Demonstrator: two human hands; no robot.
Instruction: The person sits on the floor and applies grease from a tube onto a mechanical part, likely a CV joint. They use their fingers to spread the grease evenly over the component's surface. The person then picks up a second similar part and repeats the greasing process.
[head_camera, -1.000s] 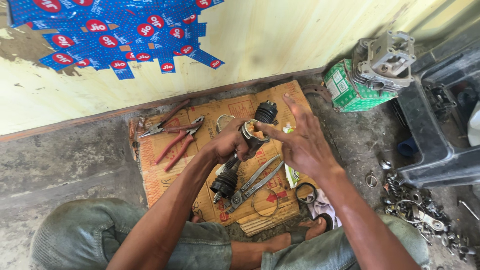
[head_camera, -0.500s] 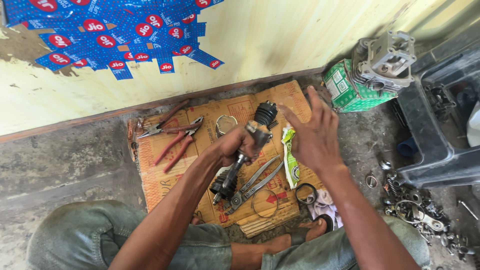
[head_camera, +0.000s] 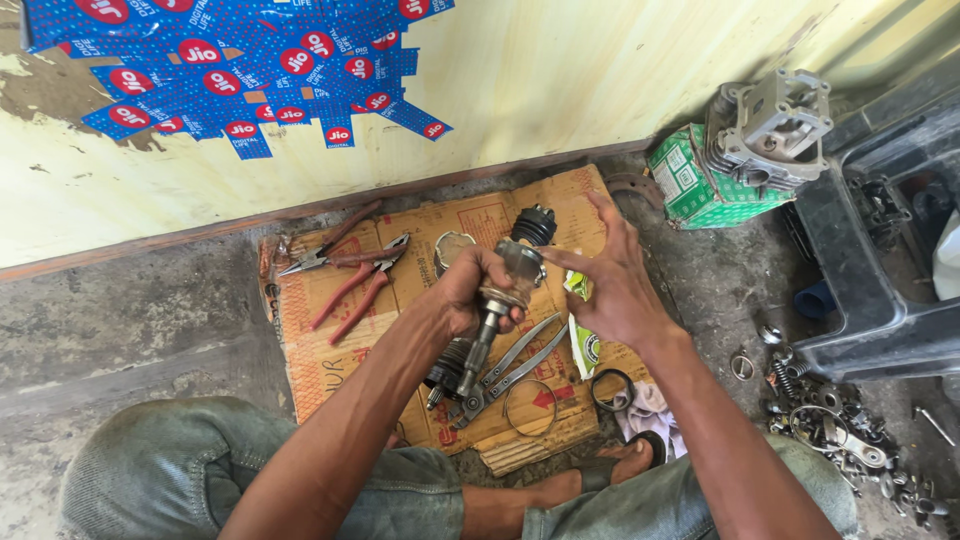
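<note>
My left hand grips a greasy metal drive shaft near its joint end, holding it tilted above a sheet of cardboard. A black ribbed rubber boot sits at the shaft's far end and another dark boot at its near end. My right hand hovers just right of the joint with fingers spread, fingertips close to the metal cup. Below the shaft lie grey circlip pliers.
Red-handled pliers and long-nose pliers lie on the cardboard's left, a metal ring and a black rubber ring near its front. A green box with an engine cylinder stands right, beside loose small parts.
My right hand has drawn back from the joint and opened its fingers. My left hand has tilted the shaft more upright and shifted it slightly right.
</note>
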